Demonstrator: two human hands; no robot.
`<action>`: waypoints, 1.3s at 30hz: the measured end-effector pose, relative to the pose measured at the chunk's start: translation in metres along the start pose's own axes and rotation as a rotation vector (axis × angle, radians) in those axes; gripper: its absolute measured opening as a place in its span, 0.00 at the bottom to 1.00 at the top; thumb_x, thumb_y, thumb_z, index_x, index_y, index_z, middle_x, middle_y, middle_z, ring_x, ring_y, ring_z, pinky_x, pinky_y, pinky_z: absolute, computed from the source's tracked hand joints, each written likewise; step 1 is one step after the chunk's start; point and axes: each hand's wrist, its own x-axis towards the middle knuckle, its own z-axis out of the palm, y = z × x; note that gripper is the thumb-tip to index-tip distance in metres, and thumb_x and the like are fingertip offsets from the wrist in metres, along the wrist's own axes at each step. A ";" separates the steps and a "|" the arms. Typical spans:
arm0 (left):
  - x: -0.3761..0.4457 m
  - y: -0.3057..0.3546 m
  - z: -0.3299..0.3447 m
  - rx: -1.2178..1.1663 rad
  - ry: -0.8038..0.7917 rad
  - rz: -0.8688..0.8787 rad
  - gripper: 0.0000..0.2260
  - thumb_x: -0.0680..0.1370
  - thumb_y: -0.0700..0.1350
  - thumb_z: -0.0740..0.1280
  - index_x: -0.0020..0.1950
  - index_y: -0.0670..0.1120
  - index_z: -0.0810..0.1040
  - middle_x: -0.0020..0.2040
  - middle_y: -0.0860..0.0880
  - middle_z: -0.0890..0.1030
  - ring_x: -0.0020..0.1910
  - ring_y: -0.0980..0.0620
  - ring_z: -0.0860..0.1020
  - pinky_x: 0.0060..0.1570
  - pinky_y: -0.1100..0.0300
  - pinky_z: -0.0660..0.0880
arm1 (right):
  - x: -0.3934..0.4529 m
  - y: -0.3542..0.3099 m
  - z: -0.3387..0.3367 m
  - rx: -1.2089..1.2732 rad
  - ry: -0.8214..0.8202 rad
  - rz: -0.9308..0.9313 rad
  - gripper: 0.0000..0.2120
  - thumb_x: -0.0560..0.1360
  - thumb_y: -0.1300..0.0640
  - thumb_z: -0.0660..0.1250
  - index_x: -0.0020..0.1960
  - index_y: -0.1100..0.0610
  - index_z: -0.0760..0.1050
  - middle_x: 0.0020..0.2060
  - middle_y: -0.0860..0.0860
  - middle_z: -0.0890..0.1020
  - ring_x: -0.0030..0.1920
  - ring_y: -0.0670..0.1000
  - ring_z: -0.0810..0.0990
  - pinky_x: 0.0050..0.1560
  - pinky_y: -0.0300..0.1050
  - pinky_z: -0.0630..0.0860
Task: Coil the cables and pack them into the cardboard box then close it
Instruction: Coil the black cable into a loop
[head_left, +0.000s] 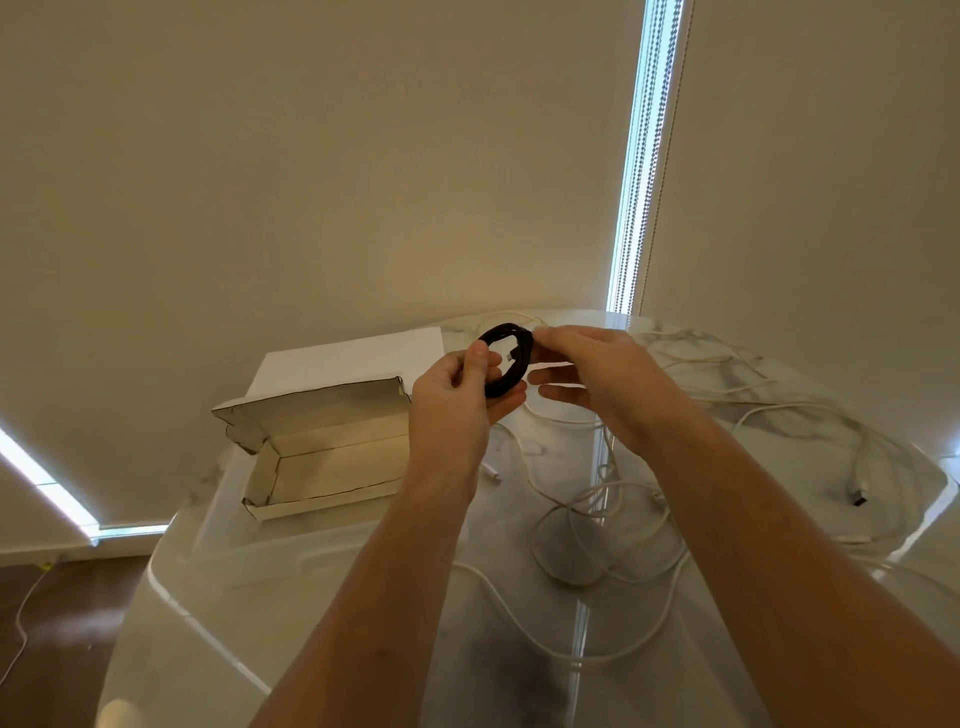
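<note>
Behind our table we see pale roller blinds that fill most of the view, with a bright slit of daylight between two of them. Below them is a glossy marble-look table, and at the lower left a part of the dark wooden floor with a thin white cord on it.

On the left part of the table stands the cardboard box. It is open, its lid flap stands up at the far side, and we see only its bare inside walls and bottom; our left wrist covers its right end. A white sheet lies behind the box.

Loose white cables lie tangled over the right half of the table, and a dark plug rests near the right edge.

We hold the black cable, wound in a small ring, in the air just to the right of the box, above the table. Our left hand grips the ring at its left and lower side, with the thumb on top and the fingers curled under it. Our right hand pinches the upper right side of the ring with thumb and forefinger, and the other fingers stretch loosely below. One small connector end shows inside the ring.
</note>
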 end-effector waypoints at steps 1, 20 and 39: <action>0.001 0.000 -0.001 0.000 0.002 0.002 0.14 0.84 0.47 0.64 0.54 0.37 0.81 0.47 0.43 0.80 0.43 0.50 0.87 0.50 0.54 0.83 | 0.000 0.001 0.000 -0.006 -0.020 0.007 0.12 0.79 0.48 0.70 0.55 0.55 0.85 0.49 0.51 0.88 0.53 0.53 0.86 0.57 0.49 0.83; 0.004 0.000 -0.002 -0.118 0.033 -0.048 0.12 0.83 0.46 0.66 0.52 0.37 0.82 0.48 0.41 0.83 0.50 0.46 0.85 0.49 0.56 0.83 | 0.002 0.010 0.008 0.307 -0.129 0.120 0.12 0.78 0.61 0.71 0.57 0.69 0.80 0.54 0.61 0.85 0.55 0.53 0.86 0.54 0.42 0.83; -0.001 0.009 -0.001 -0.157 0.080 -0.018 0.11 0.83 0.47 0.66 0.53 0.41 0.83 0.47 0.42 0.83 0.50 0.49 0.85 0.47 0.61 0.82 | 0.000 0.011 0.023 0.053 0.063 -0.045 0.09 0.81 0.59 0.68 0.54 0.60 0.85 0.42 0.54 0.83 0.45 0.50 0.81 0.57 0.50 0.83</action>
